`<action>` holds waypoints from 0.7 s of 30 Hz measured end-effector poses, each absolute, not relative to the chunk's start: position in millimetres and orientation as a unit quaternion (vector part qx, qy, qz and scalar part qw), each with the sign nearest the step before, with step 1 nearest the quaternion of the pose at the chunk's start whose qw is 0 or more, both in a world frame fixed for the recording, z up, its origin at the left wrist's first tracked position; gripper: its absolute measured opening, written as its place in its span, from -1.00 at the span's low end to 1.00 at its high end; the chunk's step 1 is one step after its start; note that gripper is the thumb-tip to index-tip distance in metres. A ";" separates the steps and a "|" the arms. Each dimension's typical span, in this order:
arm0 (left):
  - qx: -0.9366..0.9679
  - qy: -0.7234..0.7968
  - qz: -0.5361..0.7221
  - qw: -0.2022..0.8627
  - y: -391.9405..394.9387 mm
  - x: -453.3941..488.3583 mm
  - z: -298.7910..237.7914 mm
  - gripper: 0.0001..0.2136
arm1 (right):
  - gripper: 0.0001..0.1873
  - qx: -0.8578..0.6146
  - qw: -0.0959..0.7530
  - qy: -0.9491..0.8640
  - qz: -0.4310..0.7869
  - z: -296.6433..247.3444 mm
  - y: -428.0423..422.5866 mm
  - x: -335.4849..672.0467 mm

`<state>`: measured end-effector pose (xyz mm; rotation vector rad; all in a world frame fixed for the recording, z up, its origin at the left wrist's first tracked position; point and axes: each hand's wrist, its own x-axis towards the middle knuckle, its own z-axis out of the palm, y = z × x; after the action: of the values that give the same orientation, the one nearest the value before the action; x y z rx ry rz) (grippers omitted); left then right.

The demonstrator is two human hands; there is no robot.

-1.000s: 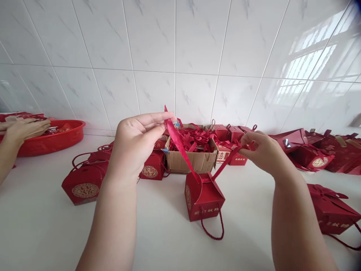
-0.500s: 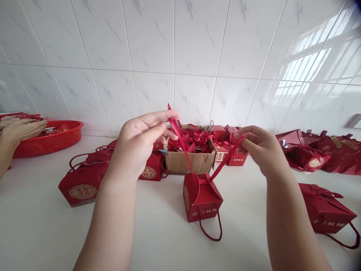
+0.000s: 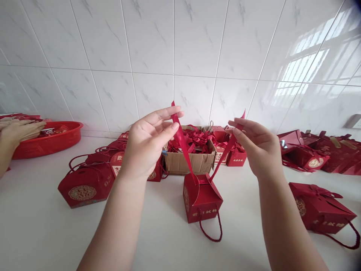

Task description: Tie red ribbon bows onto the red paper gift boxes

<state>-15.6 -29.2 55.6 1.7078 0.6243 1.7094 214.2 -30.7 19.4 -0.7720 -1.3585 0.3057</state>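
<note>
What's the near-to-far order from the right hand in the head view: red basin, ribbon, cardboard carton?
1. Ribbon: one end in the right hand.
2. Cardboard carton: center, left of that hand.
3. Red basin: far left.

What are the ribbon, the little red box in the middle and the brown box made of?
The ribbon looks like satiny cloth, thin with a soft shine. The little red box seems smooth card, crisply folded with thin edges. The brown box is probably dull cardboard, given its creased sides.
</note>
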 end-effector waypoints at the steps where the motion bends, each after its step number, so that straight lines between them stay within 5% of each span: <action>1: 0.644 0.237 0.660 0.306 -28.8 -12.5 54.5 -0.72 | -0.74 -0.344 0.703 -0.611 0.117 19.4 -31.1 213.7; 4: 0.644 0.240 0.671 0.277 -28.4 -5.6 52.2 -0.68 | -0.72 -0.340 0.701 -0.619 0.098 21.1 -35.0 213.0; 10: 0.648 0.242 0.686 0.225 -28.7 -2.9 52.2 -0.74 | -0.25 -0.326 0.710 -0.603 0.162 23.6 -41.7 210.7; 21: 0.621 0.231 0.706 0.250 -21.4 -3.9 47.4 -0.83 | -0.69 -0.302 0.724 -0.590 0.194 22.6 -35.7 213.0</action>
<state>-3.9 -21.4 47.4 1.6916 0.6298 1.9214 213.0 -35.7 22.6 -0.6670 -1.3013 0.4278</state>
